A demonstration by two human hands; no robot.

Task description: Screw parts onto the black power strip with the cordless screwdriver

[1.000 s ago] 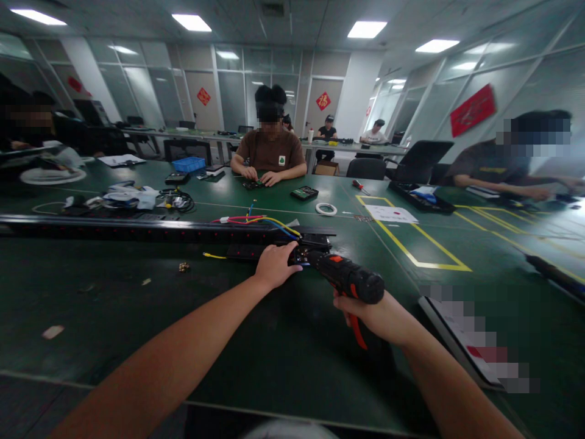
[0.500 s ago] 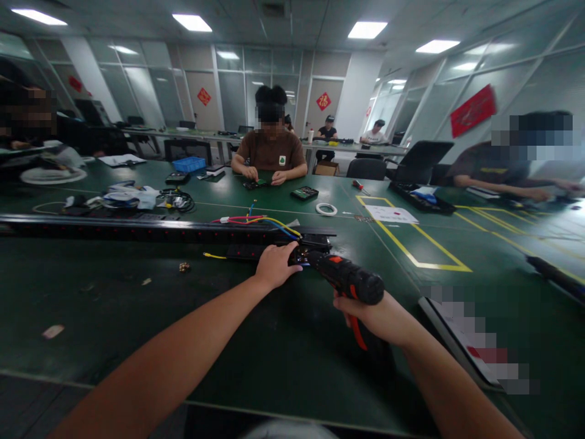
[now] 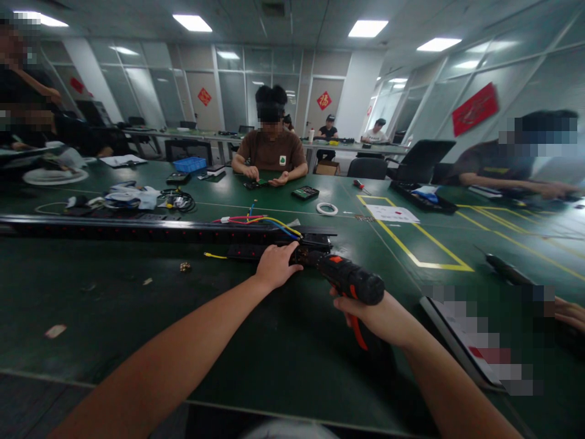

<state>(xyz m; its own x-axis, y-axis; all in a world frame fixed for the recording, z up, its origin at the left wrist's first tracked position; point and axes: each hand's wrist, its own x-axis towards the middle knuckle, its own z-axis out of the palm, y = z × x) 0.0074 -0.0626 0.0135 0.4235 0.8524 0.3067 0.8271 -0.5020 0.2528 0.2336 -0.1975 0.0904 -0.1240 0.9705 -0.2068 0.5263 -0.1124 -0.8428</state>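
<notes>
My right hand [image 3: 365, 311] is wrapped round the grip of a black and orange cordless drill [image 3: 354, 277]. The drill's nose points left, at the end of a short black module [image 3: 244, 251] lying on the green table. My left hand [image 3: 276, 266] grips that module near its right end, thumb and forefinger on either side of the drill tip. The exact contact point is dark and partly hidden. Just behind runs a long black power strip rail [image 3: 137, 228], with red, yellow and blue wires [image 3: 269, 221] lying over its right part. A yellow lead [image 3: 214, 256] sticks out of the module's left end.
A small heap of screws [image 3: 184, 267] lies left of my hand. Beyond the rail are bundled cables [image 3: 176, 200], a white tape ring [image 3: 326, 209] and a screwdriver [image 3: 359, 184]. A clipboard [image 3: 461, 341] is at right, near a co-worker's hand [image 3: 571, 314]. Another co-worker sits opposite.
My hands and the drill stay nearly in place. A co-worker's hand has come into view at the right edge, by a dark tool. The person opposite has turned one palm up.
</notes>
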